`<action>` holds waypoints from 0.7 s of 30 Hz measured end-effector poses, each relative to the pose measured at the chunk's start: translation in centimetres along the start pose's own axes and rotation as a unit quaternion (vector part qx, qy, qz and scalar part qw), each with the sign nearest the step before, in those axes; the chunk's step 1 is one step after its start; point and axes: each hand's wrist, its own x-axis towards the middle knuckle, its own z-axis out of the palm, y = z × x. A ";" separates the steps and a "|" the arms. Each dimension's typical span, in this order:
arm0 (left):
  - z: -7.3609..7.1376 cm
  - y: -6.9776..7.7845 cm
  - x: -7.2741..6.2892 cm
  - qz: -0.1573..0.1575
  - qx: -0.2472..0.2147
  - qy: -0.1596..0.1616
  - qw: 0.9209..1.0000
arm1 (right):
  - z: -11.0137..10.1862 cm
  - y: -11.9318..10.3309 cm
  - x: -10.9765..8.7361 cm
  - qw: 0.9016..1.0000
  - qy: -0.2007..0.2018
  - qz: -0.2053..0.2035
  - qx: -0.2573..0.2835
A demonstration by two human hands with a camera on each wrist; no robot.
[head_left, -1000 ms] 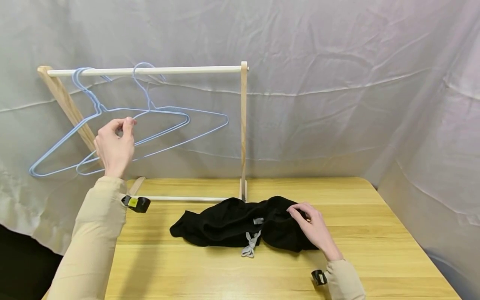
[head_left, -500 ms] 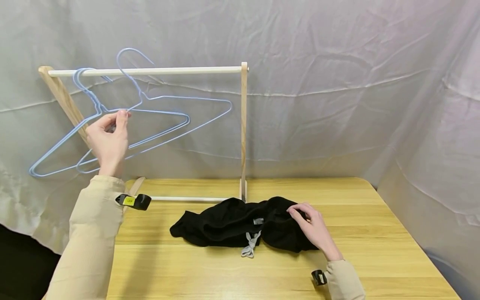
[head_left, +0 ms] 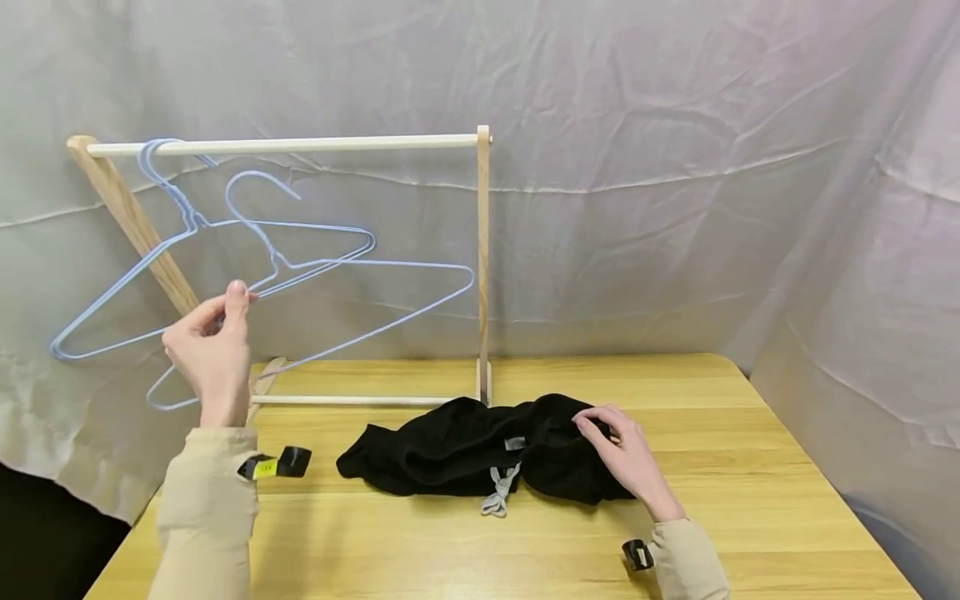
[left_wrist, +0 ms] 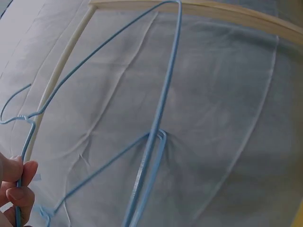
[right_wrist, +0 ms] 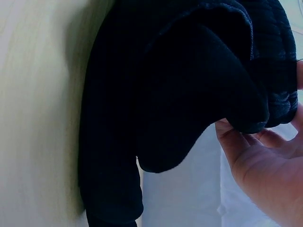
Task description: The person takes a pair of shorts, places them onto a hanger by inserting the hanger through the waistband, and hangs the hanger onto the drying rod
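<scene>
My left hand [head_left: 213,354] pinches a blue wire hanger [head_left: 405,264] by its sloping arm near the neck. Its hook is below the rail [head_left: 337,144], in front of the rack and off it. The left wrist view shows thumb and fingers around the thin blue wire [left_wrist: 27,142]. On the table lie crumpled black drawstring pants [head_left: 450,450] with a grey bow [head_left: 500,492] at the front. My right hand [head_left: 622,454] holds their right end. In the right wrist view its thumb and fingers grip the gathered waistband [right_wrist: 279,71]; some fingertips are hidden behind the cloth.
Other blue hangers [head_left: 192,219] hang at the left end of the rail. The rack's right wooden post [head_left: 483,267] stands behind the pants. A grey curtain [head_left: 637,208] closes off the back and sides of the wooden table [head_left: 750,500].
My left hand has lifted the hanger's hook up off the rail, then brought it down and towards me. The right hand and the pants have stayed in place.
</scene>
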 end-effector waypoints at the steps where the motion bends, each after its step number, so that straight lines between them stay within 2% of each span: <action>1: -0.3 -0.4 -0.4 -0.001 0.007 0.009 1.000 | 0.0 0.0 0.0 1.000 0.000 0.001 0.000; 4: -1.2 -1.1 -1.7 -0.005 0.036 0.025 0.999 | -0.1 -0.1 -0.1 1.000 0.001 0.001 0.001; 7: -1.8 -1.5 -3.4 -0.003 0.058 0.023 0.998 | -0.2 -0.2 -0.1 1.000 0.000 -0.001 0.006; 14: -1.6 -1.8 -8.0 0.041 0.062 -0.037 0.996 | -0.6 -0.3 0.0 1.000 -0.008 0.004 0.015; 17: -1.1 -1.7 -9.4 0.061 0.074 -0.060 0.994 | -0.8 -0.6 0.2 1.000 -0.013 0.006 0.019; 21: -0.3 -1.8 -10.9 0.093 0.101 -0.073 0.988 | -1.0 -0.9 0.3 1.000 -0.014 0.008 0.022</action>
